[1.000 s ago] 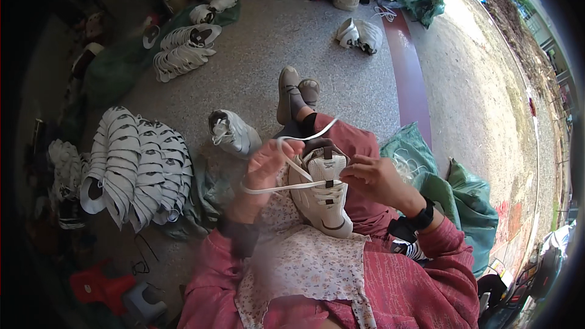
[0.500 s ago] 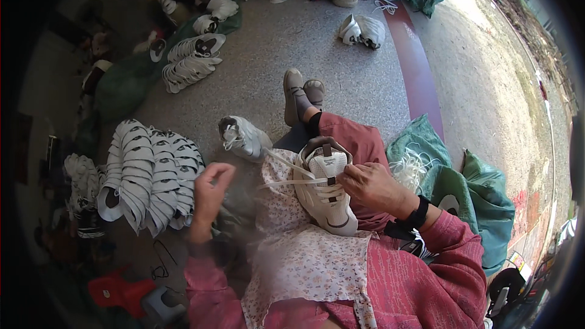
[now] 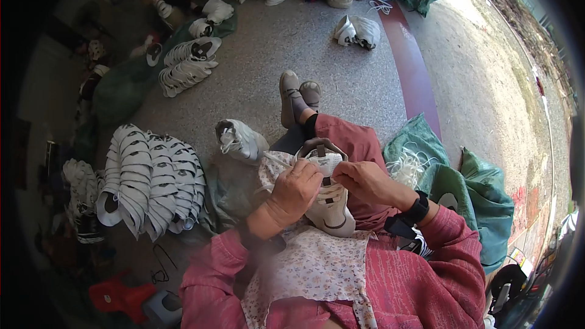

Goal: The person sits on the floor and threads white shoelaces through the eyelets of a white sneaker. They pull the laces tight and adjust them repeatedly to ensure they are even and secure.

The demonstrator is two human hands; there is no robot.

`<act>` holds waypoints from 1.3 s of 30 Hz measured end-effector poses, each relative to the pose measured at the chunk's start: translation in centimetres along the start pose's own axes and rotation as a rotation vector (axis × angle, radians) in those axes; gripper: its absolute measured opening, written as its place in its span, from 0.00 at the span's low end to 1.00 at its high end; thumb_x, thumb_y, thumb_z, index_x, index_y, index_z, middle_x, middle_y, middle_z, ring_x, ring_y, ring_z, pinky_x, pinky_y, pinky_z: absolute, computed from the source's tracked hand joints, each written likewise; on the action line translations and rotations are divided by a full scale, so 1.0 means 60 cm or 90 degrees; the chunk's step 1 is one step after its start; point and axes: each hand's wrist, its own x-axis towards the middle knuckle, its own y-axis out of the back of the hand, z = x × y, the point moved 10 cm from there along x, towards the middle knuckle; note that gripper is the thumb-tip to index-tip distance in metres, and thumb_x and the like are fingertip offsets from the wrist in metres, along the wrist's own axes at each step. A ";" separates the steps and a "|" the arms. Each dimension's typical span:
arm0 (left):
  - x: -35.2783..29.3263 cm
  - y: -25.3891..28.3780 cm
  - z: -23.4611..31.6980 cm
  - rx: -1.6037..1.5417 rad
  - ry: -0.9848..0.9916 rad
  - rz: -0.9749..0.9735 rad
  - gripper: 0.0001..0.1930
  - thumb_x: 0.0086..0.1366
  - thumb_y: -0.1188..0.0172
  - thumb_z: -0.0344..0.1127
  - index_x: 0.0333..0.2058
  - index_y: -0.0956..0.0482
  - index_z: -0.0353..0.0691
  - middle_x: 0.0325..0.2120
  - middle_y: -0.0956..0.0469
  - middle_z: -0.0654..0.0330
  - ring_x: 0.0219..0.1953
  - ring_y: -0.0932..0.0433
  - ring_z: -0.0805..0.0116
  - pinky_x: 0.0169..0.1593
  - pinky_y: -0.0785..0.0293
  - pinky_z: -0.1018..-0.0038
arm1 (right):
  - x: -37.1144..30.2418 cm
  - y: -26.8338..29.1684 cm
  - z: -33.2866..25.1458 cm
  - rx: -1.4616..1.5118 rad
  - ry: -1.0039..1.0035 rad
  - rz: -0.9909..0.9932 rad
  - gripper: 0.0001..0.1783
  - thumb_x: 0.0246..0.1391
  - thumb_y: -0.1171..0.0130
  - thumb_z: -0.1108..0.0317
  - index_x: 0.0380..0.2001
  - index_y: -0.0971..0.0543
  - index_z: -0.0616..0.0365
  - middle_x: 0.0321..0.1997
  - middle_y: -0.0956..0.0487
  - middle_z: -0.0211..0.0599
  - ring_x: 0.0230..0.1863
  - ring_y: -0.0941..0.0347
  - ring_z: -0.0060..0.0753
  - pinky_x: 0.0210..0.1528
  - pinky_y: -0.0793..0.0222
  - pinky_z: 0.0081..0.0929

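On the seated person's lap (image 3: 373,210) rests one cream, brown-collared shoe (image 3: 332,218), left hand (image 3: 291,192) and right hand (image 3: 367,181) each pressed fingertip to thumb over its tongue (image 3: 329,161), on what I can't tell, one whitish shoe (image 3: 242,142) nearby.

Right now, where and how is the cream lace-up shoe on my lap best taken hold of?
Probably grip the cream lace-up shoe by its brown collar, coming from the far side: this rim lies uncovered at the end farthest from you, while the left hand and right hand crowd the lacing.
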 end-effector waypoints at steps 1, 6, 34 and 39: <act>0.001 -0.007 -0.006 -0.027 0.017 -0.025 0.07 0.55 0.35 0.28 0.34 0.21 0.39 0.38 0.26 0.59 0.44 0.26 0.56 0.45 0.25 0.65 | 0.003 0.001 0.002 -0.019 0.000 -0.028 0.07 0.61 0.47 0.67 0.37 0.23 0.58 0.27 0.20 0.44 0.31 0.20 0.50 0.31 0.28 0.44; 0.017 -0.031 -0.044 -0.277 0.032 -0.186 0.06 0.61 0.37 0.33 0.34 0.23 0.38 0.36 0.29 0.59 0.41 0.29 0.61 0.44 0.30 0.72 | 0.016 -0.016 0.011 -0.218 -0.062 -0.124 0.08 0.59 0.44 0.66 0.37 0.23 0.58 0.25 0.20 0.43 0.30 0.20 0.50 0.30 0.28 0.44; -0.059 0.037 -0.162 -0.126 0.176 -0.001 0.12 0.58 0.35 0.29 0.42 0.18 0.38 0.37 0.22 0.59 0.42 0.22 0.59 0.47 0.26 0.68 | 0.091 0.022 0.046 -0.004 -0.075 0.014 0.18 0.60 0.37 0.54 0.33 0.20 0.61 0.34 0.22 0.46 0.39 0.23 0.45 0.41 0.31 0.40; -0.042 0.013 -0.152 0.028 0.113 0.020 0.11 0.55 0.36 0.30 0.39 0.19 0.41 0.37 0.22 0.60 0.44 0.24 0.56 0.48 0.28 0.63 | 0.087 0.009 0.057 0.065 -0.095 -0.028 0.24 0.57 0.34 0.48 0.35 0.19 0.63 0.29 0.23 0.46 0.30 0.25 0.40 0.31 0.33 0.37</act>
